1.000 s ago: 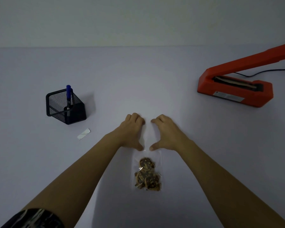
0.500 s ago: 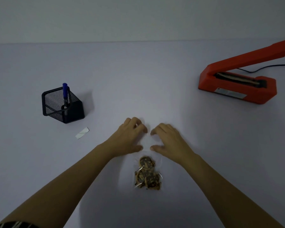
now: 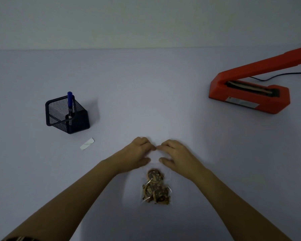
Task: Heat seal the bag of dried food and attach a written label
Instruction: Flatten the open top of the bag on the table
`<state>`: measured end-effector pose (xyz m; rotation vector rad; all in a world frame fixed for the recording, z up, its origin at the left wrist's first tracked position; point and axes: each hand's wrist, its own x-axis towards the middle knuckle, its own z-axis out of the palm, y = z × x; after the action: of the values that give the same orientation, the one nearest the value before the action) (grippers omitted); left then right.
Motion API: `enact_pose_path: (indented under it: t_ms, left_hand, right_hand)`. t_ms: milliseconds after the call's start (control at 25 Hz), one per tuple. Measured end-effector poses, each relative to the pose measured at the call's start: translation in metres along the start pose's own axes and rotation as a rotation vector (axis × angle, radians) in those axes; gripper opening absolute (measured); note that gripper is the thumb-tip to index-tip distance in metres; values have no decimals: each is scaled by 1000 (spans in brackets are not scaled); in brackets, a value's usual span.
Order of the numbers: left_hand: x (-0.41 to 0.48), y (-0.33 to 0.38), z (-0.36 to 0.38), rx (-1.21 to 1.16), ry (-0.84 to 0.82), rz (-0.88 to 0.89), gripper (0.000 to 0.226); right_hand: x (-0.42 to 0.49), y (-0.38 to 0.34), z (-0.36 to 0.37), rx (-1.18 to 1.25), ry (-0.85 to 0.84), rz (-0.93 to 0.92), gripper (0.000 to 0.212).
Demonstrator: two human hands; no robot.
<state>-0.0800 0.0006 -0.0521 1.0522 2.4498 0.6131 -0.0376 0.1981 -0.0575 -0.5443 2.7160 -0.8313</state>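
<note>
A clear plastic bag of dried food lies flat on the table in front of me, the brown pieces gathered in its near half. My left hand and my right hand sit side by side on the bag's empty far half. Their curled fingertips almost meet at its top edge and the thumbs rest nearer the food, so both hands pinch the clear film. The red heat sealer stands at the far right with its arm raised. A small white label lies to the left. A blue marker stands in a black mesh holder.
The sealer's black cord runs off to the right behind it. The pale table ends at a wall along the far edge. The mesh holder and the label lie well to the left of my left arm.
Both hands have drawn closer together on the bag's top, the fingertips curling in until they almost touch. The view has shifted slightly; the bag has stayed where it lay.
</note>
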Motion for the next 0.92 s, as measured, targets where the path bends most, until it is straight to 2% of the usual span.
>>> enact_pose_path:
  t_ms: [240,520,640,720,760,920]
  left_hand:
    - [17,-6,-17,35,-109,-100,80]
    - [29,-16,-21,152,-133,-128,111]
    - [26,-17,-20,203,-131,-150,119]
    - [18,-17,-17,197,-48,-113,112]
    - [12,-16,-15,190,1,-88,101]
    - [-10,-7,6,192,152,73,35]
  right_hand:
    - [16,7,-17,-25,-67,64,76]
    - [32,10,-27,-129,-172,184,117]
    - [31,7,-28,-125,-190,242,127]
    - [24,3,-26,-140,-131,213,117]
    - [19,1,-24,-161,-87,179,106]
    - [-2,-3,-10,-145,46,36,39]
